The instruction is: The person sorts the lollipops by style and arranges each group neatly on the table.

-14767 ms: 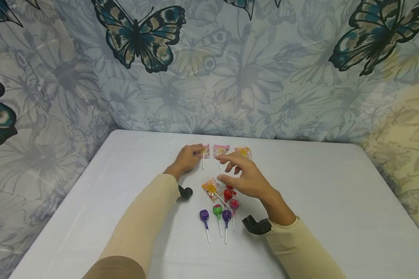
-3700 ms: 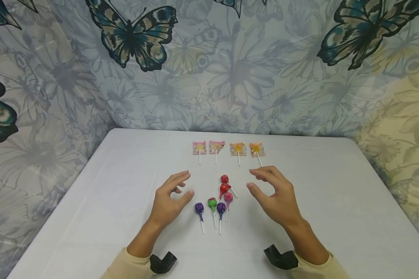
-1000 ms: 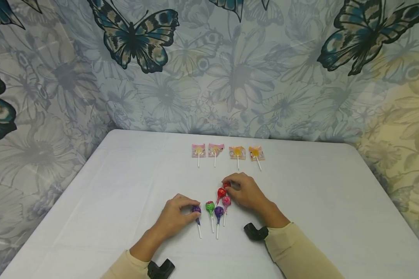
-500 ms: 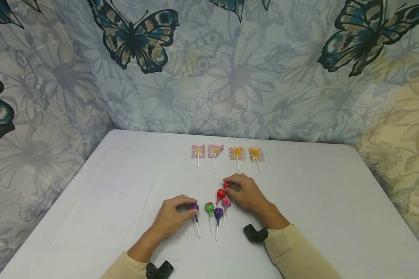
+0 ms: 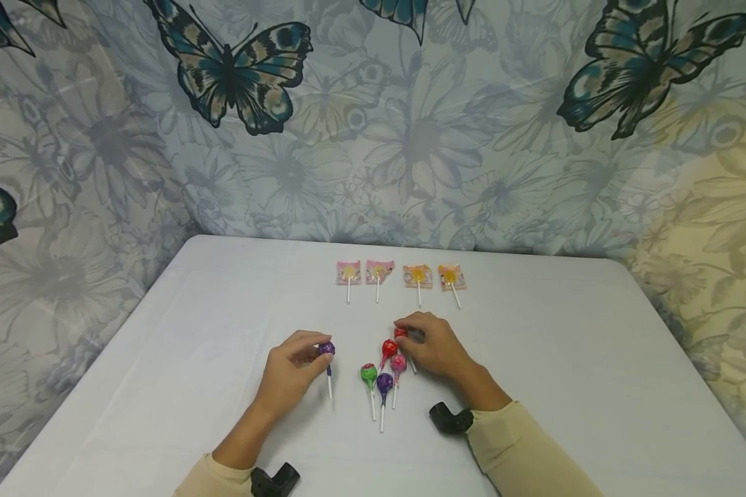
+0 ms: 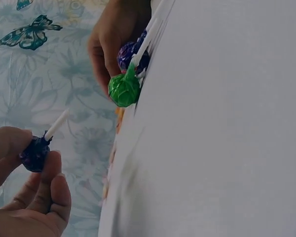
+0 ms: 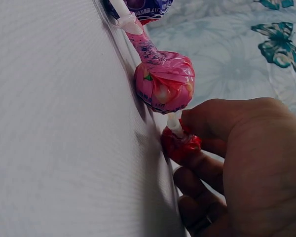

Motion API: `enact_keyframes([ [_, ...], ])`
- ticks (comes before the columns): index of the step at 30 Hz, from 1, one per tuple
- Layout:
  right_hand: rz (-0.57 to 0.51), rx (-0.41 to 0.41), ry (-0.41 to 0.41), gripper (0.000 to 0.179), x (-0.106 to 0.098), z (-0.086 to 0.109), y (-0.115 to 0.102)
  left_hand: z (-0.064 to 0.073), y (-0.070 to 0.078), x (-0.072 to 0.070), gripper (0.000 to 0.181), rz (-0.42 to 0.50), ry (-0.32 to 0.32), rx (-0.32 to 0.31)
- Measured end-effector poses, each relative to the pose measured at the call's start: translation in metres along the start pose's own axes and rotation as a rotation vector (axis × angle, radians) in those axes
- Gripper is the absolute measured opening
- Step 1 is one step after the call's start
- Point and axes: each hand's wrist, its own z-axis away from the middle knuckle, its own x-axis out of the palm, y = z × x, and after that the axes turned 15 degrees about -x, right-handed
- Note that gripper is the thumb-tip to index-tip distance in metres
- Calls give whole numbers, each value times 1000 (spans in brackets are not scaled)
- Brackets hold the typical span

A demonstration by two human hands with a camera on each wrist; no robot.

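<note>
My left hand point(image 5: 291, 373) pinches a purple-wrapped lollipop point(image 5: 327, 348) by its head, the white stick pointing down toward me. In the left wrist view that lollipop point(image 6: 35, 154) sits between thumb and fingertips, raised off the white surface. At the middle of the table my right hand point(image 5: 438, 348) pinches the head of a red lollipop point(image 5: 400, 333). The right wrist view shows thumb and fingers round this red lollipop point(image 7: 180, 143). Close beside it lie another red lollipop point(image 5: 389, 348), a pink one point(image 5: 398, 364), a green one point(image 5: 369, 373) and a second purple one point(image 5: 384, 384).
Along the back of the white table point(image 5: 236, 310) lies a row of flat wrapped lollipops: two pink packets point(image 5: 348, 273) at left and two orange packets point(image 5: 418, 277) at right. Behind the table hangs a butterfly-patterned cloth point(image 5: 423, 138).
My left hand has carried the purple lollipop leftward and up, away from the green one. The right hand stays at the red lollipop. Earlier, the last orange packet moved from the pile to the back row.
</note>
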Motion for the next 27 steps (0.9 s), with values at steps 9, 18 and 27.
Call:
enact_keyframes([
  [9,2,19,-7,28,0,0,-1,-14,19,-12,30,-22,7,19],
  [18,-4,9,-6,27,1,1,0,-23,66,-10,29,-89,3,18],
  [27,0,12,-9,29,0,1,0,-56,26,-1,30,-142,31,12],
])
